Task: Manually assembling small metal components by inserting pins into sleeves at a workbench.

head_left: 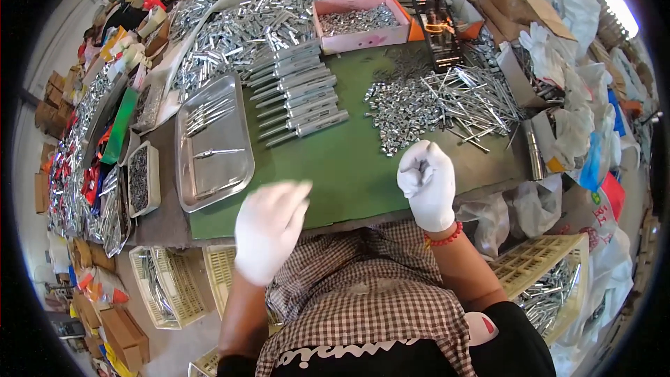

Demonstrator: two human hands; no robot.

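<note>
My left hand [271, 232], in a white glove and smeared by motion, hovers over the near edge of the green work mat [335, 202]. Its fingers are loosely stretched, and I see nothing in them. My right hand [428, 185], also gloved, is curled with fingertips drawn together; whatever it may hold is hidden. Just beyond it lie a heap of small metal fittings [398, 115] and a pile of thin metal rods [474, 101]. Silver cylinders with narrower shafts [307, 101] line up left of centre. A metal tray [241, 167] holds several slim pointed pieces [209, 115] and a separate one [218, 153].
A large heap of metal tubes [237, 35] covers the far left. At the back stand a pink box [363, 42] of small parts and a dark upright phone-like device [437, 31]. A white bin [144, 180] sits left; yellow crates [171, 286] stand below the table edge.
</note>
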